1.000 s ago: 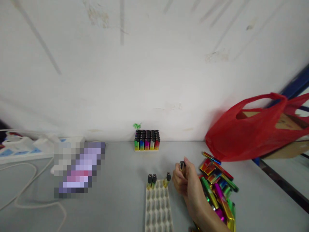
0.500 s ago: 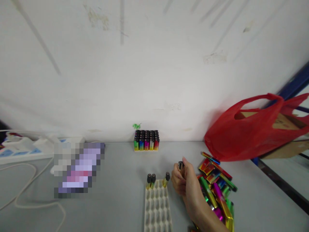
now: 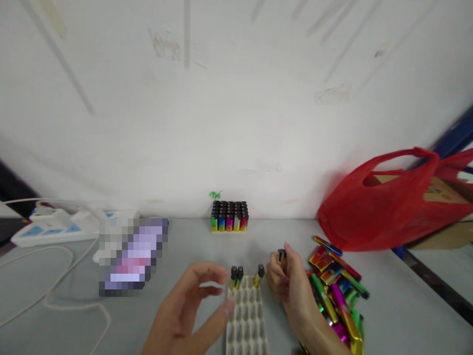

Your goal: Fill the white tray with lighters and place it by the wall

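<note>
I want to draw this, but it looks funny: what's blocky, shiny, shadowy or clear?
Head view, left: big squares hide details of the purple thing; head view, lower right: glints shine on the metallic pieces; head view, right: a faint shadow darkens the wall beside the red bag; head view, bottom: the left hand looks clear enough to draw.

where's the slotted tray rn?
Head view, bottom centre: the slotted tray lies on the grey table between the left hand and right hand, nearer than the lighter block by the wall.
</note>
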Action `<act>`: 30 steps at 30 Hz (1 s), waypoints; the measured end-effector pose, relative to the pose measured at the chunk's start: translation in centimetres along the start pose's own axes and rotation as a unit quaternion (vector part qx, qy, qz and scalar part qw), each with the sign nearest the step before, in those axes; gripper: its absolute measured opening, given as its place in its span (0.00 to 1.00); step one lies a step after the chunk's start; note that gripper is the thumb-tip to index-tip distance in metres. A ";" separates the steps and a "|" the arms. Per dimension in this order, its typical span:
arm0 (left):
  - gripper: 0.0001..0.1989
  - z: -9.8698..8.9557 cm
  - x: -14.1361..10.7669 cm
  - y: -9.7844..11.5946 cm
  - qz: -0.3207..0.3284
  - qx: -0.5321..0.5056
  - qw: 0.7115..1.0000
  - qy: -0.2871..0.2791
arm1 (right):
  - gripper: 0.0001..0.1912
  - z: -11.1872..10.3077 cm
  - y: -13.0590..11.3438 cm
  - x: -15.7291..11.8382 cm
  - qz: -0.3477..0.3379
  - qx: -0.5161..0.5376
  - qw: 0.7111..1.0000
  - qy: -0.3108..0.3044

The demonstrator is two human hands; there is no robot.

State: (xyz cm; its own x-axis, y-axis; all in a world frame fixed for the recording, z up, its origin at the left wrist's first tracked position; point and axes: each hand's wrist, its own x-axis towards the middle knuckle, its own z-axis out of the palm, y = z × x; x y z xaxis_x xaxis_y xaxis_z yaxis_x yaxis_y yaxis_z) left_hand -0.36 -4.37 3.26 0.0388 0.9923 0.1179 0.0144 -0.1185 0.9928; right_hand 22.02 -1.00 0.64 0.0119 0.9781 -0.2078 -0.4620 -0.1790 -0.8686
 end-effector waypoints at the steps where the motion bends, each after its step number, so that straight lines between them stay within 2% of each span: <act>1: 0.17 0.7 0.8 -0.1 0.002 0.020 1.000 0.014 | 0.37 0.0 -0.1 0.0 0.001 0.003 1.000 -0.004; 3: 0.26 1.9 1.9 -0.8 0.000 0.051 0.999 0.019 | 0.37 0.1 -0.1 -0.1 0.003 0.007 1.000 -0.005; 5: 0.30 2.6 2.5 -2.0 -0.006 0.057 0.998 -0.002 | 0.36 0.1 -0.2 -0.1 0.004 0.011 1.000 0.006; 8: 0.30 2.5 2.7 -3.8 -0.003 0.067 0.997 -0.048 | 0.34 0.2 -0.3 0.0 0.016 0.018 1.000 0.017; 11: 0.26 2.0 2.8 -4.6 -0.015 0.102 0.991 -0.084 | 0.32 0.5 -0.4 0.1 0.033 0.014 0.999 0.017; 15: 0.20 1.6 3.0 -4.5 -0.037 0.142 0.983 -0.109 | 0.28 0.9 -0.7 -0.3 0.034 0.014 0.999 0.016; 18: 0.17 1.5 3.0 -4.4 -0.029 0.144 0.984 -0.098 | 0.27 1.1 -0.9 -0.6 0.035 0.016 0.999 0.017; 22: 0.12 1.6 3.1 -4.2 -0.019 0.164 0.983 -0.085 | 0.30 1.0 -1.0 -0.6 0.031 0.029 0.999 0.022; 26: 0.11 1.5 3.4 -3.7 -0.025 0.174 0.980 -0.090 | 0.35 0.4 -0.6 -0.1 0.032 0.021 0.999 0.024; 30: 0.09 1.4 3.6 -3.2 -0.026 0.184 0.978 -0.091 | 0.35 0.1 -0.4 0.0 0.014 0.021 0.999 0.027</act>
State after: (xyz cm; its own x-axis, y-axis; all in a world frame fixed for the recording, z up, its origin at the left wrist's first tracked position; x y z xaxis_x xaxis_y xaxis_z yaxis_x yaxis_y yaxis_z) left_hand 1.13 -0.44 0.46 0.2061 0.9781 0.0295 0.3793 -0.1076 0.9190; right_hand 22.06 -0.92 1.01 0.0452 0.9653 -0.2574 -0.4991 -0.2014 -0.8428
